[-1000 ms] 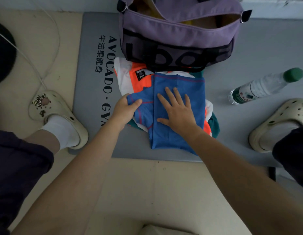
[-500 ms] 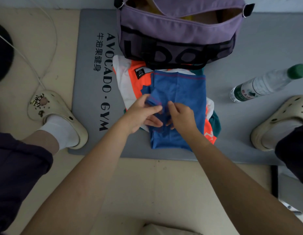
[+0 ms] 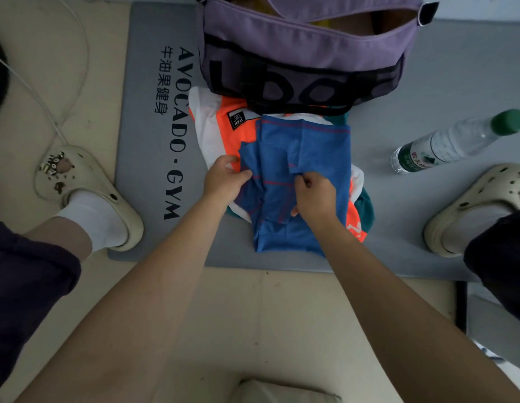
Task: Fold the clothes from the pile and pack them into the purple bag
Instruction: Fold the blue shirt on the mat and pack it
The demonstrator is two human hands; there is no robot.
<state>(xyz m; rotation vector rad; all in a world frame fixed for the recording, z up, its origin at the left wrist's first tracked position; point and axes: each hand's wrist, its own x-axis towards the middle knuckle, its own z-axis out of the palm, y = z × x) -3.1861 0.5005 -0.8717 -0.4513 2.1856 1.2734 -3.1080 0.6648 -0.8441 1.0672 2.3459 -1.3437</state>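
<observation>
- While both hands work atop the pile, the left hand (image 3: 223, 181) pinches the blue shirt (image 3: 319, 152) at its left edge and the right hand (image 3: 314, 196) grips a fold near its middle.
- Lying on the orange-and-white garment (image 3: 221, 132), just in front of the open purple bag (image 3: 305, 53), the shirt looks light, limp and slippery.
- Holding it at edges and corners should keep folds from sliding.
</observation>
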